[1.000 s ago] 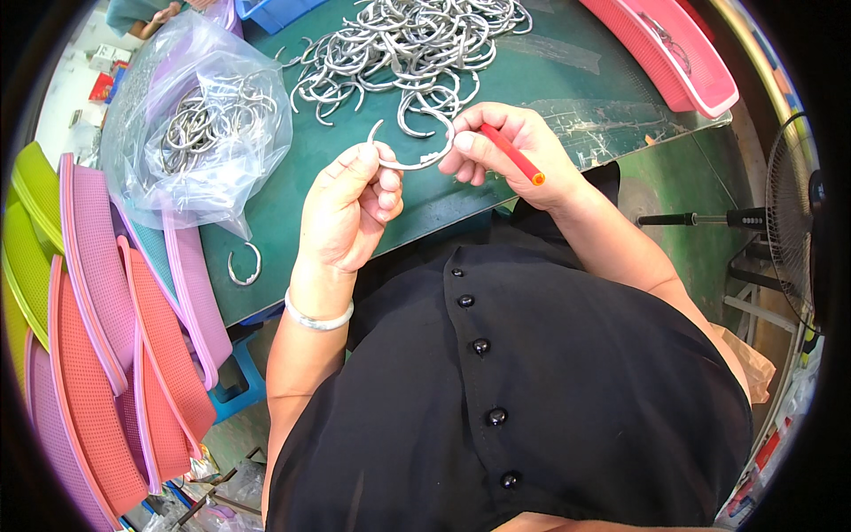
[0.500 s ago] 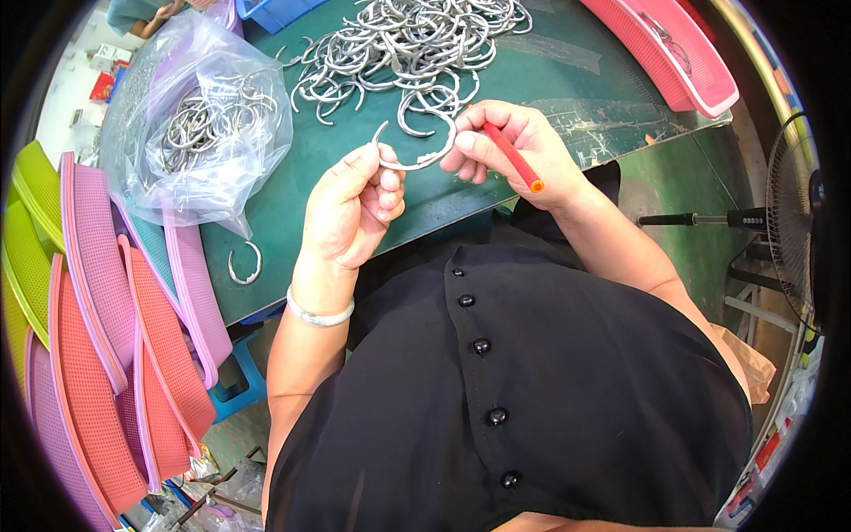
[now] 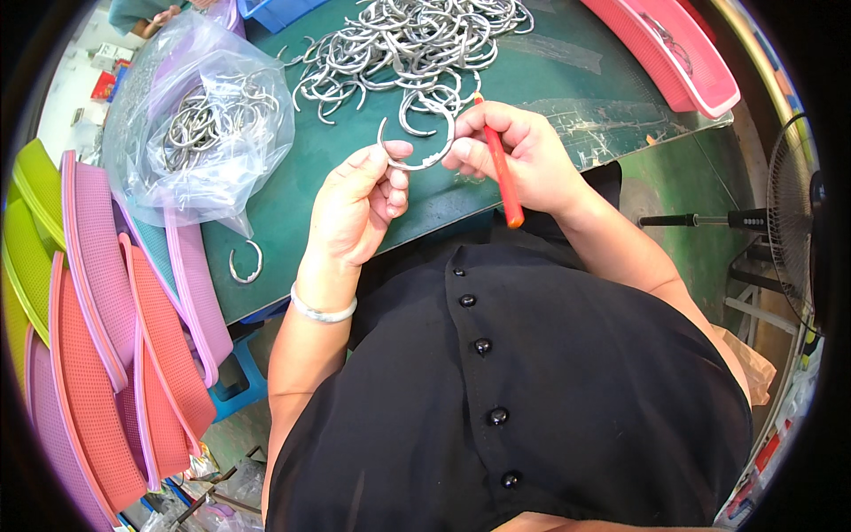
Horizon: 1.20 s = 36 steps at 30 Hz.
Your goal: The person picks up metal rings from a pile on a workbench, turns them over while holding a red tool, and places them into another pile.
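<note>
My left hand [image 3: 359,204] pinches the lower left part of an open silver metal ring [image 3: 410,167], shaped like a bangle with a gap at its upper left. The fingers of my right hand [image 3: 532,160] are closed round a red pencil [image 3: 503,177]. Its tip points away from me, past the index finger, and its blunt end hangs toward my body. Fingertips of that hand also sit at the ring's right side; whether they grip it I cannot tell. Beyond my hands lies a heap of similar metal rings [image 3: 417,44] on the green table [image 3: 355,244].
A clear plastic bag [image 3: 257,146] of rings stands at the left, with a single ring [image 3: 245,262] nearer me. Pink, purple and green baskets [image 3: 93,372] are stacked beside the table. A pink basket [image 3: 665,62] lies far right, near a fan [image 3: 789,222].
The red pencil has swung in my right hand, its blunt end coming nearer my body and its tip now showing beyond the index finger. The ring and left hand have shifted slightly right.
</note>
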Each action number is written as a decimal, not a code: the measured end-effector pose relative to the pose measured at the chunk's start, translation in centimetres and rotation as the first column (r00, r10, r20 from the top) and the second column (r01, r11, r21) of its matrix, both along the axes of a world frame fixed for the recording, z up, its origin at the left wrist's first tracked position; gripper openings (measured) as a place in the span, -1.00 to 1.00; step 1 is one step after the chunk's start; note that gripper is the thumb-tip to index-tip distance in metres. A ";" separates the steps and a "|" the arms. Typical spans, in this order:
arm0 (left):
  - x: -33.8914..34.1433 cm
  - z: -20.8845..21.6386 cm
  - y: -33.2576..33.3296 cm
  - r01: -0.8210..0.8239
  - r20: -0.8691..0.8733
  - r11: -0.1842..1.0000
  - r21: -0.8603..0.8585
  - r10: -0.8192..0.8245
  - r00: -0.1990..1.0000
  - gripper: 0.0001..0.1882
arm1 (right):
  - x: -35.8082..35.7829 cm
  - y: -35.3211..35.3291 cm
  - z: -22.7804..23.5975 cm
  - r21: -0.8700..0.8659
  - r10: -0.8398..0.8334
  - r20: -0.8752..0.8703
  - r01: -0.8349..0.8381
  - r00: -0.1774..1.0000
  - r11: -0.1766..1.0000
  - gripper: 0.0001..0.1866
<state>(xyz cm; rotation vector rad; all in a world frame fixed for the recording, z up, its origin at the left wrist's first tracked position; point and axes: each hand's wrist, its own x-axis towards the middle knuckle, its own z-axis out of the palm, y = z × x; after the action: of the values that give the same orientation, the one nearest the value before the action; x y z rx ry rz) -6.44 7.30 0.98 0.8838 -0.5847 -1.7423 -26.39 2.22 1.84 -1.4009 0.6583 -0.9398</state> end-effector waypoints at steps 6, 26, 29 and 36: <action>-0.4 -0.6 -0.2 -0.037 0.024 0.999 -0.016 0.037 0.999 -0.74 | 0.9 0.7 0.5 -0.635 -0.137 -0.214 -0.031 0.967 0.772 -0.88; 0.2 -1.6 -0.4 0.062 -0.188 0.988 -0.139 -0.088 0.978 -0.76 | 1.2 0.8 -1.0 -0.817 -0.181 -0.213 -0.073 0.960 0.571 -0.83; 0.3 -1.3 -0.3 0.080 -0.137 0.988 -0.133 -0.099 0.986 -0.78 | 0.7 0.0 -1.6 -0.797 -0.218 -0.212 -0.039 0.953 0.602 -0.83; 3.0 0.3 -0.8 -0.025 0.037 0.971 -0.237 0.035 0.999 -0.78 | -0.5 -1.3 -3.3 -0.713 -0.312 -0.230 0.059 0.922 0.699 -0.86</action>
<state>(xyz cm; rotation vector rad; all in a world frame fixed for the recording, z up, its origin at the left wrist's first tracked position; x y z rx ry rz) -3.47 6.48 1.26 0.7573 -0.7852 -1.5912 -26.89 0.95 -1.43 -2.2486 0.7474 -1.1955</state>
